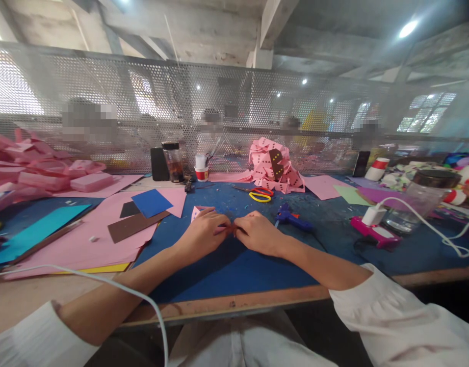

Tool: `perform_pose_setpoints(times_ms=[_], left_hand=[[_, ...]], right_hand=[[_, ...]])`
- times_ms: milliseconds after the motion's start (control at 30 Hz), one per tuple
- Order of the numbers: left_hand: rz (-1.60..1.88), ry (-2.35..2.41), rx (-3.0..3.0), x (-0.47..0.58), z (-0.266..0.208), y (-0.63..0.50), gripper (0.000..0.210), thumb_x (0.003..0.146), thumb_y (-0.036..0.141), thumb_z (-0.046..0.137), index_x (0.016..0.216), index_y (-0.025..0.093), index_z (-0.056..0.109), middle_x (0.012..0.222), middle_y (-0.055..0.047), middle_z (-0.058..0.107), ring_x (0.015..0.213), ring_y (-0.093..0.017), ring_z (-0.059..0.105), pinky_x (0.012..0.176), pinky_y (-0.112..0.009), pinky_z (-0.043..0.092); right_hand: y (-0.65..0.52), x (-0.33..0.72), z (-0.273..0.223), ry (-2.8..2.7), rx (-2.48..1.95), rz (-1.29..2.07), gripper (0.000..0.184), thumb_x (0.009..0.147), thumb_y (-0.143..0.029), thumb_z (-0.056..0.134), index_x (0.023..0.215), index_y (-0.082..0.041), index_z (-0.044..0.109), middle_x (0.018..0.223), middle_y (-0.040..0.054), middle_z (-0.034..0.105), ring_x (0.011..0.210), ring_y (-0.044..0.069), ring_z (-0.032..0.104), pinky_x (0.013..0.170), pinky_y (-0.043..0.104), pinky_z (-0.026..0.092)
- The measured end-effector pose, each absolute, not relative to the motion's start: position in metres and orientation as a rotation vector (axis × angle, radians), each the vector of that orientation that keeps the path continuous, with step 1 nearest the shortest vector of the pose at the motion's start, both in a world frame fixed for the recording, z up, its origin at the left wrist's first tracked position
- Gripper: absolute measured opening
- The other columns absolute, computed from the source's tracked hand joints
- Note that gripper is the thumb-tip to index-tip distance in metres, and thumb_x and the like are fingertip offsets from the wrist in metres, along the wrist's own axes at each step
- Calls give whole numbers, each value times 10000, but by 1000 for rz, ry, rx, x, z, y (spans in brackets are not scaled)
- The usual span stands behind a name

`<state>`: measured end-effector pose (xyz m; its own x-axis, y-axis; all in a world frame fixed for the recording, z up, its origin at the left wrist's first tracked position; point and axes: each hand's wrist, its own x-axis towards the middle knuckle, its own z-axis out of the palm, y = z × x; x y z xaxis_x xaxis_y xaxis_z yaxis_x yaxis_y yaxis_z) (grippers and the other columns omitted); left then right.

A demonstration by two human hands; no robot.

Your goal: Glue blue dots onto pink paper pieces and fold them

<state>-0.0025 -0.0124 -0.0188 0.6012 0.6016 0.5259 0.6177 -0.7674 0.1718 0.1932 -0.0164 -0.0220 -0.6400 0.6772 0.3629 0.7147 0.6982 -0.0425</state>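
My left hand (208,229) and my right hand (257,232) meet over the blue work mat (204,285), fingertips pinched close together. A small pink paper piece with dark dots (197,212) shows behind the left hand, which is closed on it; its rest is hidden by the fingers. The right fingers are bent in against the left ones, and whatever lies between them is hidden. To the right of my right hand lies a blue glue gun (293,218). Beyond the hands are scissors with red and yellow handles (260,194).
Pink sheets (93,250) with a brown strip (137,227) and a blue piece (152,203) lie left. A white cable (142,295) crosses my left forearm. Dotted pink pieces (275,165) are heaped at the back. A pink power strip (375,232) and jar (418,204) stand right.
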Motion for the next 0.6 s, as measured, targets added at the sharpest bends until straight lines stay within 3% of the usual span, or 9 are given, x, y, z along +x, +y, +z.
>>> perform_pose_setpoints(times_ms=[600], left_hand=[[-876, -1062, -2811, -4, -21, -11, 92, 830, 177, 541, 840, 226, 619, 826, 8, 712, 841, -180, 652, 1072, -431, 321]], right_hand=[[-17, 195, -23, -2563, -1082, -124, 97, 888, -229, 511, 841, -186, 585, 782, 19, 685, 789, 156, 631, 780, 276, 335]])
